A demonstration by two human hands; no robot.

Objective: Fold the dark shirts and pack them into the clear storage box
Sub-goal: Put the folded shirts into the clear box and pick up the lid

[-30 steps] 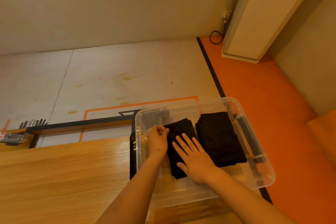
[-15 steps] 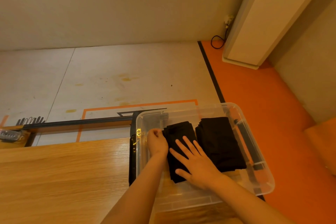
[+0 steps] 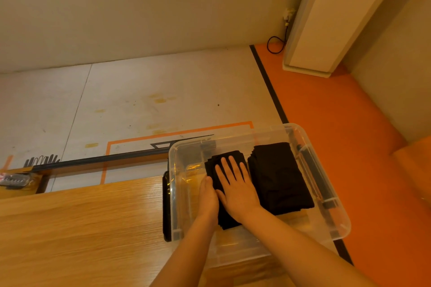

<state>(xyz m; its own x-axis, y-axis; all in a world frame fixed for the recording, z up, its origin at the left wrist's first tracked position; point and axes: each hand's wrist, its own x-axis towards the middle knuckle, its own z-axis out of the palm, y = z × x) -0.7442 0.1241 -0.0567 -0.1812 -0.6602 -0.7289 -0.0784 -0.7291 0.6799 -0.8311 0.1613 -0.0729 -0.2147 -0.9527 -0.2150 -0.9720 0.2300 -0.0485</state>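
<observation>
Pressing dark shirt with open right hand.
Likely soft cloth, hold folded edges; left hand at 9 o'clock, grip unclear.

Clear storage box with rounded rim, lid off, standing at the right end of the wooden counter, two folded dark shirts lying flat inside, side by side, left shirt narrower, right shirt broader, near the right wall
</observation>
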